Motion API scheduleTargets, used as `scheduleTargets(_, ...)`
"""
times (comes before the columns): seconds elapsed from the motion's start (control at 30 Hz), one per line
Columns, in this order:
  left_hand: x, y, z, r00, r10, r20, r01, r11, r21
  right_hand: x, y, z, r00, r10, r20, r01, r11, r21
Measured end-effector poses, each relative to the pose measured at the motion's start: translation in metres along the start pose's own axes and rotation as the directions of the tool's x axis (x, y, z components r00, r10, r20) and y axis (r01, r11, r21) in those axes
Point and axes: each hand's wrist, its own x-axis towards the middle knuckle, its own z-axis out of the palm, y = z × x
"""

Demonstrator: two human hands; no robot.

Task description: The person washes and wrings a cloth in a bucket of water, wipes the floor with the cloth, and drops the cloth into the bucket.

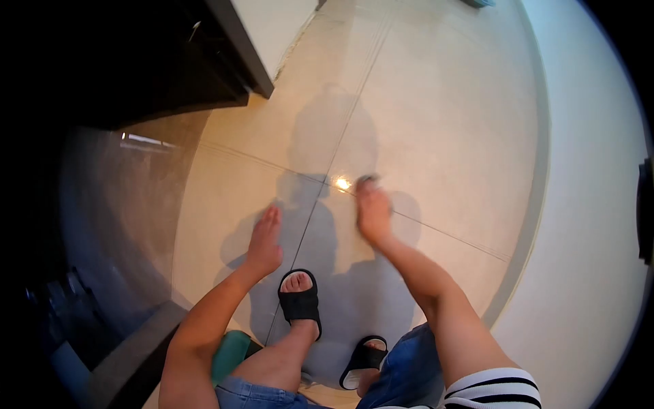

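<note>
My left hand (266, 242) is held out over the tiled floor, its fingers stretched forward and nothing visible in it. Farther ahead and to the right, my right hand (373, 213) is blurred by motion, with its fingers curled. A small dark thing (368, 178) shows at its fingertips; its kind cannot be made out. Below the hands are my feet in black slide sandals, the left slide (300, 303) ahead of the right slide (364, 358).
Pale floor tiles (436, 123) carry my shadow and a bright light reflection. A white wall (586, 204) curves along the right. Dark furniture (262, 85) stands at the upper left. Beside my left leg is a teal object (230, 356). A bluish item (479, 3) is cut off at the top.
</note>
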Motion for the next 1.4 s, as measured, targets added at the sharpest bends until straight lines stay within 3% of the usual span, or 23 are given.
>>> scheduleTargets(0.07, -0.006, 0.004, 0.002, 1.0, 0.015, 0.019, -0.014, 1.0, -0.018, -0.036, -0.038, 0.054, 0.897, -0.382, 0.222, 0.338, 0.917, 0.209)
scheduleTargets(0.1, -0.003, 0.004, -0.001, 1.0, 0.018, 0.021, -0.017, 0.999, -0.027, -0.022, -0.047, 0.05, 0.757, -0.647, 0.092, 0.616, 0.753, 0.229)
scheduleTargets(0.17, -0.008, 0.0, -0.008, 0.999, 0.015, -0.031, -0.016, 0.999, -0.031, 0.016, -0.064, 0.037, 0.266, -0.95, -0.165, 0.958, 0.24, 0.159)
scheduleTargets(0.2, -0.012, -0.005, -0.012, 0.997, -0.042, -0.069, 0.039, 0.998, -0.043, 0.046, -0.084, 0.016, 0.576, -0.781, 0.243, 0.647, 0.617, 0.449)
scheduleTargets(0.23, -0.013, -0.009, -0.016, 0.99, -0.093, -0.104, 0.087, 0.995, -0.054, 0.067, -0.085, 0.036, 0.8, -0.592, 0.098, 0.587, 0.806, 0.083)
scheduleTargets(0.3, -0.017, -0.026, -0.015, 0.974, -0.16, -0.159, 0.156, 0.987, -0.039, 0.101, -0.113, 0.019, 0.749, -0.38, -0.543, 0.384, 0.917, -0.113)
scheduleTargets(0.4, -0.021, -0.039, -0.008, 0.95, -0.211, -0.229, 0.199, 0.977, -0.075, 0.108, -0.177, 0.039, 0.985, -0.136, 0.103, 0.106, 0.96, 0.26)
scheduleTargets(0.47, -0.024, -0.042, -0.008, 0.95, -0.192, -0.246, 0.175, 0.98, -0.091, 0.06, -0.191, 0.068, 0.788, -0.601, 0.134, 0.572, 0.795, 0.202)
scheduleTargets(0.53, -0.021, -0.043, -0.007, 0.954, -0.174, -0.244, 0.155, 0.983, -0.096, 0.024, -0.165, 0.105, 0.447, -0.882, -0.152, 0.895, 0.44, 0.077)
scheduleTargets(0.63, -0.02, -0.04, -0.007, 0.965, -0.165, -0.206, 0.152, 0.985, -0.076, 0.03, -0.089, 0.093, 0.549, -0.834, -0.066, 0.834, 0.551, -0.025)
scheduleTargets(0.67, -0.02, -0.035, -0.007, 0.968, -0.158, -0.195, 0.146, 0.986, -0.075, 0.044, -0.058, 0.065, 0.765, -0.644, 0.008, 0.642, 0.763, 0.076)
scheduleTargets(0.7, -0.017, -0.029, -0.005, 0.97, -0.156, -0.186, 0.145, 0.987, -0.072, 0.064, -0.041, 0.04, 0.933, -0.348, -0.095, 0.36, 0.917, 0.173)
scheduleTargets(0.77, -0.012, -0.018, 0.001, 0.977, -0.128, -0.173, 0.117, 0.99, -0.074, 0.07, -0.009, 0.001, 0.837, -0.011, -0.547, 0.006, 1.0, -0.012)
scheduleTargets(0.87, 0.008, -0.002, 0.005, 0.984, -0.053, -0.168, 0.042, 0.997, -0.068, 0.078, -0.032, 0.03, 0.95, 0.013, -0.312, 0.008, 0.998, 0.068)
scheduleTargets(0.9, 0.016, 0.003, 0.005, 0.985, -0.026, -0.17, 0.016, 0.998, -0.061, 0.075, -0.047, 0.062, 0.883, -0.219, -0.415, 0.302, 0.942, 0.146)
scheduleTargets(0.93, 0.025, 0.01, 0.003, 0.986, -0.012, -0.166, 0.002, 0.998, -0.06, 0.072, -0.083, 0.026, 0.965, -0.261, 0.027, 0.216, 0.849, 0.482)
scheduleTargets(0.97, 0.039, 0.017, -0.001, 0.987, 0.004, -0.159, -0.014, 0.998, -0.057, 0.073, -0.081, 0.063, 0.68, -0.715, -0.161, 0.724, 0.689, -0.002)
scheduleTargets(1.0, 0.049, 0.023, -0.006, 0.989, 0.019, -0.149, -0.028, 0.998, -0.053, 0.076, -0.086, 0.044, 0.651, -0.744, -0.153, 0.745, 0.664, -0.064)
scheduleTargets(1.07, 0.067, 0.036, -0.006, 0.984, 0.051, -0.173, -0.063, 0.996, -0.064, 0.096, -0.067, 0.04, 0.846, -0.524, -0.093, 0.53, 0.847, 0.046)
scheduleTargets(1.13, 0.081, 0.046, -0.001, 0.979, 0.085, -0.186, -0.101, 0.992, -0.08, 0.099, -0.001, 0.014, 0.932, -0.235, -0.276, 0.273, 0.956, 0.105)
scheduleTargets(1.2, 0.089, 0.057, 0.006, 0.974, 0.131, -0.183, -0.152, 0.983, -0.102, 0.069, 0.079, -0.016, 0.87, -0.183, -0.459, 0.154, 0.983, -0.1)
scheduleTargets(1.27, 0.093, 0.064, 0.019, 0.979, 0.142, -0.145, -0.159, 0.981, -0.112, 0.017, 0.15, -0.029, 0.918, 0.017, -0.395, -0.023, 1.0, -0.011)
scheduleTargets(1.4, 0.1, 0.088, 0.026, 0.978, 0.193, -0.084, -0.203, 0.968, -0.146, -0.12, 0.192, -0.003, 0.793, 0.352, -0.497, -0.402, 0.916, 0.006)
